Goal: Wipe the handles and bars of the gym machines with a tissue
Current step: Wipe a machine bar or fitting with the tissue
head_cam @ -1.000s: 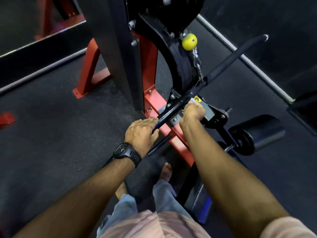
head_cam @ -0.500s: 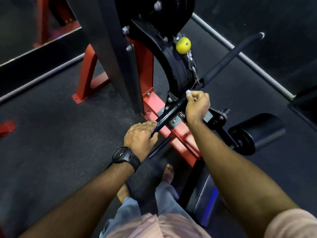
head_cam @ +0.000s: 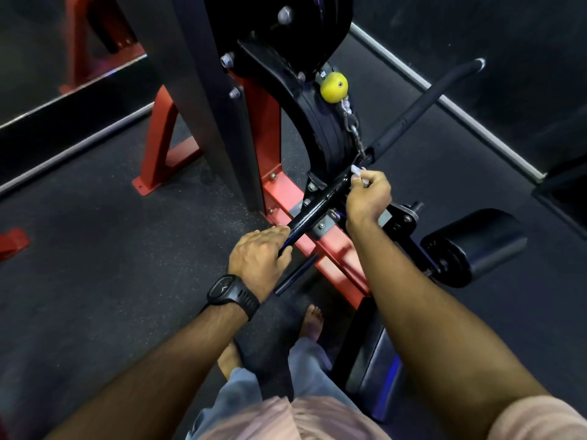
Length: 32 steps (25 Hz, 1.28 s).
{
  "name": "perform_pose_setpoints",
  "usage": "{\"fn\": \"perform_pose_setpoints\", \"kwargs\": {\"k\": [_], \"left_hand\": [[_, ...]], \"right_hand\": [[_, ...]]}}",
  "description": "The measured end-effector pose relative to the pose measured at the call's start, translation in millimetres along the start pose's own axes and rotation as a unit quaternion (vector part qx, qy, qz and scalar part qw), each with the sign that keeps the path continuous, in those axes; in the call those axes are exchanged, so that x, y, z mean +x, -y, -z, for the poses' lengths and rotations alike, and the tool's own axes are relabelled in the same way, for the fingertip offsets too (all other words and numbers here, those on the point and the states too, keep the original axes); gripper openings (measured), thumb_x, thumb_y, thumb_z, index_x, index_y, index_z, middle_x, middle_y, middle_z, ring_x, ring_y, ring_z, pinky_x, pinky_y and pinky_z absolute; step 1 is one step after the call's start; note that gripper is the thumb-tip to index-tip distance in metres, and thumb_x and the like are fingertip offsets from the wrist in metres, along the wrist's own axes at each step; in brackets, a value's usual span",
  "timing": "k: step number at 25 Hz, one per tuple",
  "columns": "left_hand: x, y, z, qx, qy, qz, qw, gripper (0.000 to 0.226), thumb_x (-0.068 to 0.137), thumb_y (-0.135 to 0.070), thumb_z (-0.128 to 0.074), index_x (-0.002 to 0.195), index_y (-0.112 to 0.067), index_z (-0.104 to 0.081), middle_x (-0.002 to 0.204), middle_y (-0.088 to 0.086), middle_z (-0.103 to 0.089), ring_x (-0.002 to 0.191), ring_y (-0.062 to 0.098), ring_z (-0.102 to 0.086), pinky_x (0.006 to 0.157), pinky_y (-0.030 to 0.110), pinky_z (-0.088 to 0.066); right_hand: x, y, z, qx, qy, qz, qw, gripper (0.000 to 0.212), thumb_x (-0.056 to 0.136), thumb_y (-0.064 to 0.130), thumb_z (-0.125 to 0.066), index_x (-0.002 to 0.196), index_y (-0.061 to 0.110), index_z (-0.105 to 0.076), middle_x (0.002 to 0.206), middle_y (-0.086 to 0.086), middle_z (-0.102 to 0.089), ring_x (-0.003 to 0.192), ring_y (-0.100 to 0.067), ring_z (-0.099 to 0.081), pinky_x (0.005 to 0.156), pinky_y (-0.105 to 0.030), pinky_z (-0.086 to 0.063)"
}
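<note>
Pinching tissue (head_cam: 356, 170) in right hand (head_cam: 368, 198), fingers curled, against middle of bar (head_cam: 319, 207), just below clip (head_cam: 353, 127). Gripping bar's near end with left hand (head_cam: 258, 255), fingers wrapped round. Soft, thin, probably quick to tear: best kept wadded in the pinch. Stiff, glossy, likely swinging freely: steady at near end.

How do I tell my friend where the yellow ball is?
Find the red and black machine frame. Beside its curved black guard, a metal clip hangs above the long black bar, and the yellow ball sits atop it. Nothing else is round and yellow.
</note>
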<state>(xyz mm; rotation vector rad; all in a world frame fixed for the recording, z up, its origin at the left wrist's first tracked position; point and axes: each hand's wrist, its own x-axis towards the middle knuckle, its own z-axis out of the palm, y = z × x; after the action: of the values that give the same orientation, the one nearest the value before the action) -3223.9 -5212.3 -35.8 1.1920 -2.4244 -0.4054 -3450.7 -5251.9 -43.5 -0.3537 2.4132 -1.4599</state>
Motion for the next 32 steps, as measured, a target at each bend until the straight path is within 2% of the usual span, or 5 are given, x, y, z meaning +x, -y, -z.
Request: {"fn": "perform_pose_setpoints", "kwargs": {"k": [9, 16, 23, 26, 32], "left_hand": [[-2, 0, 3, 0.005, 0.005, -0.005, 1.0, 0.041, 0.071, -0.013, -0.086, 0.11, -0.007, -0.073, 0.11, 0.007, -0.074, 0.097, 0.021, -0.072, 0.088, 0.041, -0.054], [-3, -2, 6, 0.008, 0.006, -0.01, 1.0, 0.044, 0.068, -0.012, -0.088, 0.109, -0.008, -0.073, 0.108, 0.005, -0.074, 0.093, 0.019, -0.073, 0.085, 0.039, -0.055], [-3, -2, 7, -0.002, 0.035, 0.009, 0.999, 0.041, 0.074, -0.015, -0.083, 0.113, -0.01, -0.072, 0.113, 0.004, -0.073, 0.099, 0.019, -0.071, 0.089, 0.039, -0.053], [-6, 0, 8, -0.01, 0.046, 0.018, 0.999, 0.04, 0.077, -0.016, -0.081, 0.116, -0.01, -0.071, 0.116, 0.004, -0.072, 0.103, 0.019, -0.07, 0.091, 0.039, -0.052], [-13, 2, 13, -0.026, 0.074, 0.045, 0.996, 0.041, 0.083, -0.018, -0.075, 0.122, -0.011, -0.068, 0.124, 0.004, -0.068, 0.112, 0.021, -0.066, 0.098, 0.042, -0.048]], "right_hand": [[-19, -11, -4, 0.376, 0.094, -0.292, 0.874, 0.034, 0.1, -0.008, -0.041, 0.075, 0.014, -0.051, 0.068, 0.002, -0.052, 0.063, -0.007, -0.051, 0.081, -0.024, -0.053], [-50, -34, -12, 0.41, 0.195, -0.374, 0.809, 0.03, 0.103, 0.002, -0.035, 0.123, 0.001, -0.057, 0.121, -0.019, -0.064, 0.117, -0.033, -0.061, 0.105, -0.047, -0.048], [-64, -13, 8, 0.104, 0.036, 0.026, 0.994, 0.011, 0.096, 0.009, -0.061, 0.095, 0.012, -0.072, 0.089, -0.002, -0.068, 0.083, -0.014, -0.06, 0.078, -0.02, -0.046], [-21, 13, 12, -0.169, 0.107, 0.308, 0.93, 0.021, 0.096, 0.002, -0.055, 0.106, 0.005, -0.073, 0.108, -0.008, -0.066, 0.098, -0.02, -0.056, 0.087, -0.015, -0.038], [-18, 2, 24, -0.293, 0.207, 0.427, 0.83, 0.017, 0.081, -0.001, -0.067, 0.096, 0.006, -0.072, 0.098, -0.009, -0.068, 0.099, -0.03, -0.054, 0.087, -0.025, -0.038]]}}
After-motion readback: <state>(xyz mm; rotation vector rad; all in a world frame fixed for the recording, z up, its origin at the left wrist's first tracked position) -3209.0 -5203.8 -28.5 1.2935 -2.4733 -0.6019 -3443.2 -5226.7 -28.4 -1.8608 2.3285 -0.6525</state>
